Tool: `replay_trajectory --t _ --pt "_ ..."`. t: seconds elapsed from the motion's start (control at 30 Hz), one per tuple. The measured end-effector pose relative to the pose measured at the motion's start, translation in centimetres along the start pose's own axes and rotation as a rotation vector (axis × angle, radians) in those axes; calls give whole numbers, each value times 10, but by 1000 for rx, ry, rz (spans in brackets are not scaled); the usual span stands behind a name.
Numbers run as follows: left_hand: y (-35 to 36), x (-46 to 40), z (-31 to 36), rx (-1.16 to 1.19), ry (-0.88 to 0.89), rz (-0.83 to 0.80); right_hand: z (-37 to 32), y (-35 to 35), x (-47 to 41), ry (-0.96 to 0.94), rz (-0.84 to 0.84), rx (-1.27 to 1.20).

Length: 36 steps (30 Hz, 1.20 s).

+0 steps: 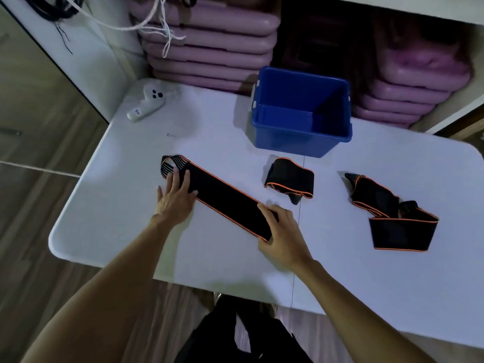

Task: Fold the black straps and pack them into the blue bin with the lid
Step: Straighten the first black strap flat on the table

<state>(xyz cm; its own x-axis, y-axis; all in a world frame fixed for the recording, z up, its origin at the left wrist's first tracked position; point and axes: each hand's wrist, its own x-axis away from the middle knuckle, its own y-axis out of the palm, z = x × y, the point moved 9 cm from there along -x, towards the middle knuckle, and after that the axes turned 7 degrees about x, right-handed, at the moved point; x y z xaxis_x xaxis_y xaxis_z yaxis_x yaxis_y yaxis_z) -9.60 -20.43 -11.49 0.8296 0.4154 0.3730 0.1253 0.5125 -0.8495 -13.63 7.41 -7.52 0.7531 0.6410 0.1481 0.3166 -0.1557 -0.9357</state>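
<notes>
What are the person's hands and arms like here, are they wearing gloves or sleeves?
No gloves or sleeves show: the left hand and right hand are bare, and both forearms are uncovered right to the frame's lower edge. No watch, ring or bracelet is visible.

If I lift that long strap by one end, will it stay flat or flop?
The long strap will probably flop: it lies limp and flat on the table, and its far end already curls over. It is likely light, since it looks like thin fabric. The right hand holds its near end while the left hand presses it flat.
</notes>
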Motion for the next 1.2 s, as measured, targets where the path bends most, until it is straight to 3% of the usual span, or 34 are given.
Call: replay_trajectory --t 0.13,0.23,0.43,0.6,0.7,0.77,0.87,0.93,1.07,1.2 --pt "3 1 0 -15 -21 -35 11 16 12 -40 -37 295" --pt "7 2 0 -14 -32 -47 22 21 24 -51 -30 384" --pt "2 4 10 -58 37 79 4 18 19 -166 -42 324" --pt "6 4 9 -117 -2 47 10 33 31 -198 -124 284" --pt "-28 8 53 -126 131 278 9 1 25 -159 -11 128" --pt "-42 13 101 -110 309 397 25 -36 18 -14 152 17" --pt "-24 13 189 -102 574 242 70 -76 13 278 350 -144" --pt "0 8 233 -109 626 94 97 -77 5 389 352 -255" --pt "31 -9 274 37 543 -121 118 -64 -26 355 138 -387" --pt "18 -12 268 439 414 -169 124 -50 -41 350 102 -575"
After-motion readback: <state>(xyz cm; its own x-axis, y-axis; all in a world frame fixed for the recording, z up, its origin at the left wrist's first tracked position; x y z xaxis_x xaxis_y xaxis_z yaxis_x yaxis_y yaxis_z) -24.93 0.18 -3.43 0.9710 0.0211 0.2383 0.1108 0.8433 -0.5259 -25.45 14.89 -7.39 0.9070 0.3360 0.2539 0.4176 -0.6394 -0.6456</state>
